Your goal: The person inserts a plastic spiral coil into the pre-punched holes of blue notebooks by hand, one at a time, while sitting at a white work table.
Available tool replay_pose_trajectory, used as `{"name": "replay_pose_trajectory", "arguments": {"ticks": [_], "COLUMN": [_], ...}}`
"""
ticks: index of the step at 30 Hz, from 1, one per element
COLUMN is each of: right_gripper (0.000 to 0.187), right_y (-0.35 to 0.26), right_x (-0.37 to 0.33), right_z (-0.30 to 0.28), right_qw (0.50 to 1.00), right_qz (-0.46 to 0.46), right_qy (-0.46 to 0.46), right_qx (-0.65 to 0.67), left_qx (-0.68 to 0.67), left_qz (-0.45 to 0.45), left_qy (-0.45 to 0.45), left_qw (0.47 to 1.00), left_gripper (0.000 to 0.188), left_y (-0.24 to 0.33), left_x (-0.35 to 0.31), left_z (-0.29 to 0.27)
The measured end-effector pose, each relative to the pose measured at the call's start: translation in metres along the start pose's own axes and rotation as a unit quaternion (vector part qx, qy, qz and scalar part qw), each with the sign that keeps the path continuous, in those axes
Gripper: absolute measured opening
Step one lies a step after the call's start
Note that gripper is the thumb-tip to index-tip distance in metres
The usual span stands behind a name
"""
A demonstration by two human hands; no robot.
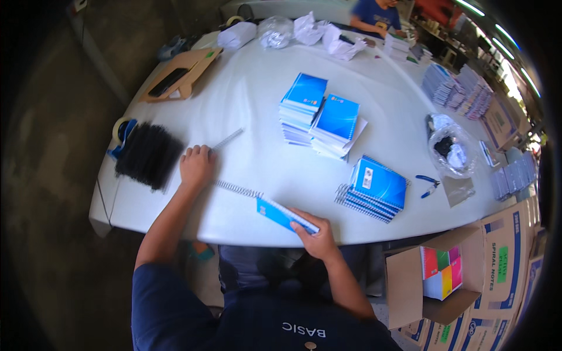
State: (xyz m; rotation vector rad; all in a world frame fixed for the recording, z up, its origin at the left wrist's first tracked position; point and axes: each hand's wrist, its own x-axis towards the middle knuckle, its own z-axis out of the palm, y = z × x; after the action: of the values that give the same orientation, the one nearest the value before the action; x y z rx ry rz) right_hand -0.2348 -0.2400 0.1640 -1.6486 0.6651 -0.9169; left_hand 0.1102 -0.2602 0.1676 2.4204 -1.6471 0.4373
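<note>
My right hand (316, 234) grips a blue-covered notebook (278, 213) near the table's front edge, thumb on top. From the notebook's far left corner a spiral coil (239, 188) sticks out toward my left wrist. My left hand (197, 167) is closed with curled fingers over the white table (257, 167). A second thin spiral coil (228, 139) runs out from its fingertips to the right; the grip itself is partly hidden. Just left of that hand lies a thick pile of black spiral coils (149, 155).
Blue notebook stacks without coils (335, 117) stand mid-table. Bound notebooks (379, 184) are nearer right, beside blue-handled pliers (430, 186). A tape dispenser (122, 133) and cardboard with a phone (168, 82) are left. A carton of notebooks (404, 286) stands right; a co-worker (377, 16) sits beyond.
</note>
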Motion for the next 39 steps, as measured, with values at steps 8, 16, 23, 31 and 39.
{"name": "replay_pose_trajectory", "arguments": {"ticks": [8,16,23,31,39], "right_gripper": [0.028,0.029,0.03,0.039,0.056], "right_y": [0.0,-0.002,-0.003,0.002,0.01], "right_x": [0.005,0.001,-0.001,-0.012,-0.015], "right_z": [-0.002,-0.009,-0.005,0.012,0.02], "right_qw": [0.999,0.998,0.999,0.992,0.972], "right_qz": [0.002,0.045,-0.006,-0.107,-0.207], "right_qy": [-0.042,-0.039,-0.034,0.023,-0.024], "right_qx": [0.033,0.017,-0.029,-0.066,-0.108], "left_qx": [-0.291,-0.303,-0.055,-0.039,-0.167], "left_qz": [0.188,0.244,0.339,0.428,0.319], "left_qy": [-0.147,-0.316,-0.284,-0.028,-0.029], "left_qw": [0.927,0.865,0.895,0.902,0.932], "left_gripper": [0.034,0.029,0.048,0.102,0.114], "left_y": [0.012,0.071,0.096,0.071,0.072], "left_x": [-0.045,-0.036,-0.041,-0.17,-0.185], "left_z": [-0.13,-0.143,-0.149,-0.045,-0.013]}}
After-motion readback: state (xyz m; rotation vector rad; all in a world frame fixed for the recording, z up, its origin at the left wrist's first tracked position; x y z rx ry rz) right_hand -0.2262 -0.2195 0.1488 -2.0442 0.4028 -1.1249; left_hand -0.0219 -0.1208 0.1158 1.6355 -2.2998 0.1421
